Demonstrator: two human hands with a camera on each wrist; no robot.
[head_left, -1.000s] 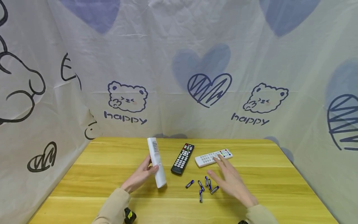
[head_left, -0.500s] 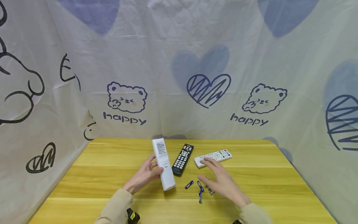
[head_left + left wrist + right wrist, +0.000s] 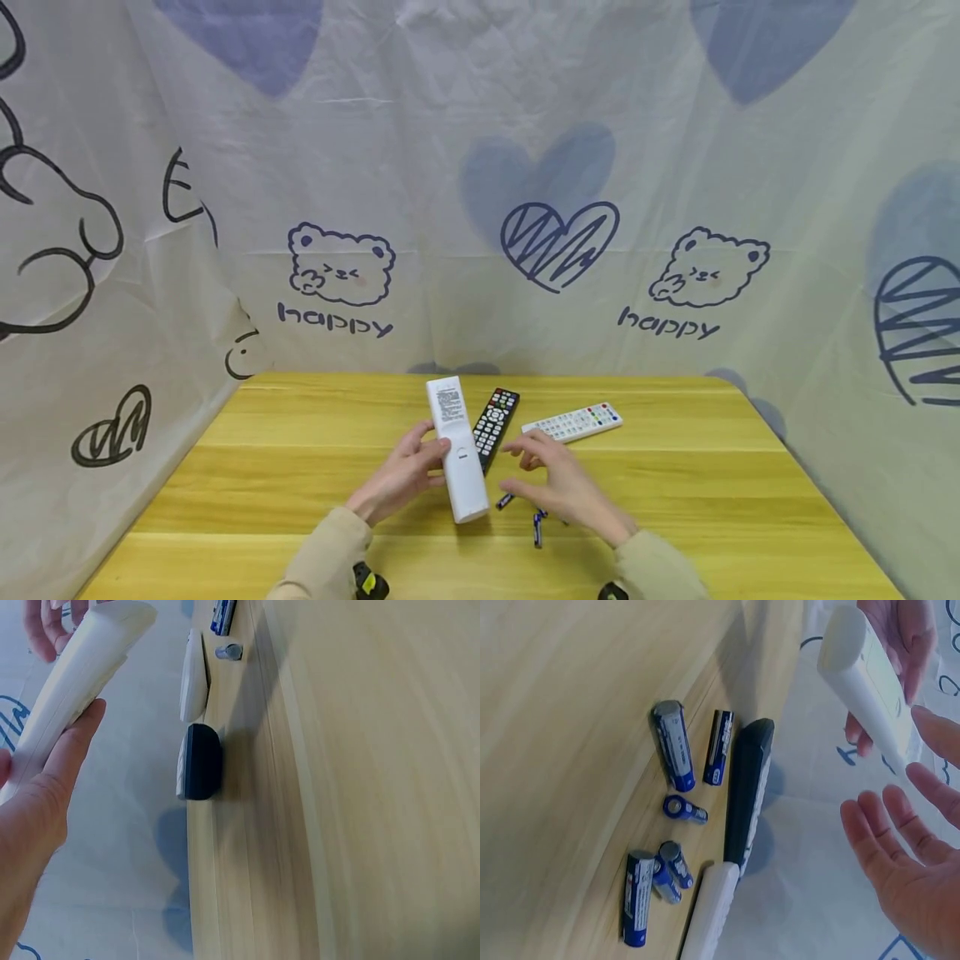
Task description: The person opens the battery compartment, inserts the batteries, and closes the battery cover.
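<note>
My left hand (image 3: 405, 472) grips a white remote control (image 3: 463, 477) by its side, thumb on the back. Its back, with a printed label and a battery cover, faces me, and it is raised off the table. The right hand (image 3: 564, 482), fingers spread and loosely bent, hovers just to the right of that remote and holds nothing. In the right wrist view, the right fingertips come near the remote's lower half. Below the right hand lie several blue-and-silver batteries (image 3: 676, 748), partly hidden by it in the head view.
A black remote control (image 3: 496, 419) lies on the wooden table (image 3: 300, 450), partly behind the held one. Another white remote control (image 3: 583, 422) with coloured buttons lies at the back right. A printed cloth (image 3: 450, 167) hangs behind the table.
My left hand has brought the white remote to the right and turned its back toward me. The right hand has moved left from over the other white remote, toward the held one.
</note>
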